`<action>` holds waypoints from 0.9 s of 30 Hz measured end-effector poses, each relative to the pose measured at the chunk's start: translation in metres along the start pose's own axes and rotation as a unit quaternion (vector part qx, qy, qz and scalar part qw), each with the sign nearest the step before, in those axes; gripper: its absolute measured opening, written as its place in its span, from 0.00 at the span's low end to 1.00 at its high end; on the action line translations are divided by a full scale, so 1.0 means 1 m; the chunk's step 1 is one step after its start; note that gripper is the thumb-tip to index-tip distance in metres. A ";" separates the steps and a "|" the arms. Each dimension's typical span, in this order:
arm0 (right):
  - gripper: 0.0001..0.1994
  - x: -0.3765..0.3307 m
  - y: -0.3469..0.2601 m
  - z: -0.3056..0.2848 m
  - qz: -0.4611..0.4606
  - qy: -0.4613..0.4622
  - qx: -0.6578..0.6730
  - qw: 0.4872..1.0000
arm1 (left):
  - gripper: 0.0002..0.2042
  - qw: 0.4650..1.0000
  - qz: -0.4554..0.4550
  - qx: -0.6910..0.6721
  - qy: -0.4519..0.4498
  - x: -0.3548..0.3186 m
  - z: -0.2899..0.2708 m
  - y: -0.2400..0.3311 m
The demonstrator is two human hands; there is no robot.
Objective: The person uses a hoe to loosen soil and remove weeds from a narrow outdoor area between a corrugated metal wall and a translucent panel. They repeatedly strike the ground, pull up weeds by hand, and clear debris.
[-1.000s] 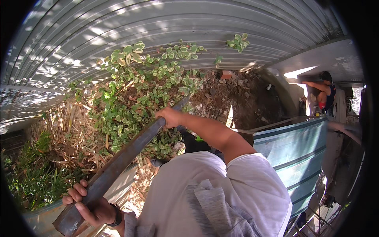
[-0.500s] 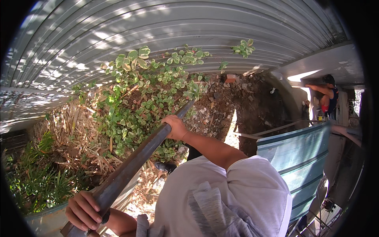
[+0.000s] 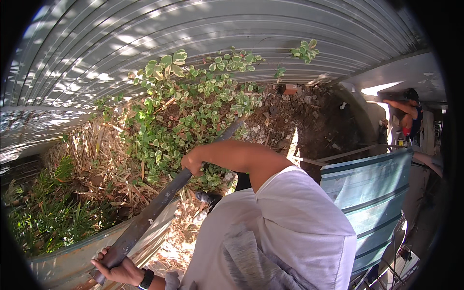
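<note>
A long, dark grey metal pole [image 3: 154, 208] slants from the lower left up to the bed of variegated green-and-cream plants [image 3: 183, 116]. My right hand [image 3: 193, 162] is wrapped round its middle. Beyond that hand the pole's far end narrows and meets the soil at the edge of the leaves; the very tip is hidden. My left hand [image 3: 118, 270], with a dark watch on the wrist, holds the near end from below, its fingers and thumb on the pole's outer side. Brown, stony soil [image 3: 285, 116] lies right of the plants.
A grey corrugated wall [image 3: 232, 34] closes off the far side. Dry straw-like stalks [image 3: 92, 164] lie left of the plants. A bluish-green metal sheet [image 3: 367, 193] stands close on my right. Further right, another person [image 3: 411, 116] crouches by a pale wall.
My right hand has shifted left and nearer along the pole. The left hand has turned from over the pole's near end to beneath it.
</note>
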State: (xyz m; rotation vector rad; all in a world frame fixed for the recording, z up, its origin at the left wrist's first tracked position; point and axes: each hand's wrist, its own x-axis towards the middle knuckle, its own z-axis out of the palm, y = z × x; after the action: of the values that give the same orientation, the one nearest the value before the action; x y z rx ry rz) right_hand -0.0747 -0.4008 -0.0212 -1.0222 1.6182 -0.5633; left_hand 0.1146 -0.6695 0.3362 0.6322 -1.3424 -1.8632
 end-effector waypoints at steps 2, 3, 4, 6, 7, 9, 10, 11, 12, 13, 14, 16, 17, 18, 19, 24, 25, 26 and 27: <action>0.13 0.006 -0.004 0.015 0.011 0.048 0.022 0.999 | 0.13 0.997 -0.015 0.026 0.078 0.001 -0.007 0.004; 0.13 0.005 -0.005 0.030 0.020 0.115 0.059 0.991 | 0.14 0.995 -0.012 0.053 0.090 0.002 -0.010 0.003; 0.14 0.003 -0.007 0.044 0.047 0.174 0.086 0.980 | 0.14 0.987 -0.014 0.076 0.141 0.004 -0.011 0.002; 0.16 -0.002 -0.012 0.072 0.006 0.373 0.093 0.923 | 0.14 0.983 -0.007 0.084 0.165 0.008 -0.014 -0.004; 0.17 -0.005 -0.014 0.081 0.000 0.440 0.091 0.893 | 0.14 0.989 0.003 0.067 0.133 0.011 -0.015 -0.007; 0.19 -0.011 -0.018 0.090 0.003 0.502 0.089 0.860 | 0.13 0.995 0.028 0.051 0.077 0.017 -0.017 -0.009; 0.20 -0.014 -0.022 0.090 -0.009 0.523 0.081 0.848 | 0.12 0.996 0.046 0.052 0.059 0.021 -0.019 -0.007; 0.20 -0.015 -0.028 0.089 0.006 0.527 0.087 0.845 | 0.12 0.996 0.062 0.047 0.045 0.025 -0.021 -0.003; 0.21 -0.017 -0.035 0.087 0.009 0.540 0.088 0.837 | 0.11 0.997 0.063 0.046 0.001 0.031 -0.023 0.003; 0.21 -0.018 -0.043 0.085 0.011 0.562 0.084 0.823 | 0.10 0.996 0.069 0.052 -0.033 0.039 -0.025 0.010; 0.22 -0.019 -0.051 0.085 0.013 0.557 0.078 0.827 | 0.10 0.996 0.078 0.041 -0.016 0.046 -0.027 0.021; 0.23 -0.022 -0.065 0.089 0.008 0.579 0.057 0.813 | 0.10 0.995 0.079 0.018 -0.059 0.063 -0.028 0.033; 0.23 -0.025 -0.068 0.094 0.019 0.572 0.064 0.817 | 0.09 0.995 0.078 -0.001 -0.067 0.070 -0.028 0.034; 0.23 -0.028 -0.069 0.101 0.017 0.574 0.065 0.816 | 0.09 0.995 0.084 -0.027 -0.043 0.074 -0.028 0.030; 0.23 -0.031 -0.068 0.109 -0.009 0.590 0.057 0.806 | 0.08 0.996 0.058 -0.028 -0.055 0.076 -0.028 0.024; 0.22 -0.061 -0.039 0.132 0.077 0.519 0.063 0.849 | 0.08 0.987 -0.007 -0.055 -0.151 0.055 -0.028 -0.028; 0.22 -0.068 -0.039 0.129 0.100 0.503 0.063 0.856 | 0.08 0.985 -0.009 -0.064 -0.162 0.049 -0.028 -0.027; 0.22 -0.073 -0.045 0.126 0.077 0.512 0.056 0.854 | 0.08 0.986 0.008 -0.064 -0.156 0.048 -0.027 -0.019; 0.22 -0.078 -0.055 0.118 0.069 0.510 0.040 0.856 | 0.08 0.984 0.025 -0.060 -0.167 0.049 -0.026 -0.002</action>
State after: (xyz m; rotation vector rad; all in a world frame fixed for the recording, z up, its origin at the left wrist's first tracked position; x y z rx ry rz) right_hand 0.0582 -0.3466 0.0284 -0.5126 2.5295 -1.1849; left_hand 0.1037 -0.7235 0.3273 0.2282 -1.4248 -2.0544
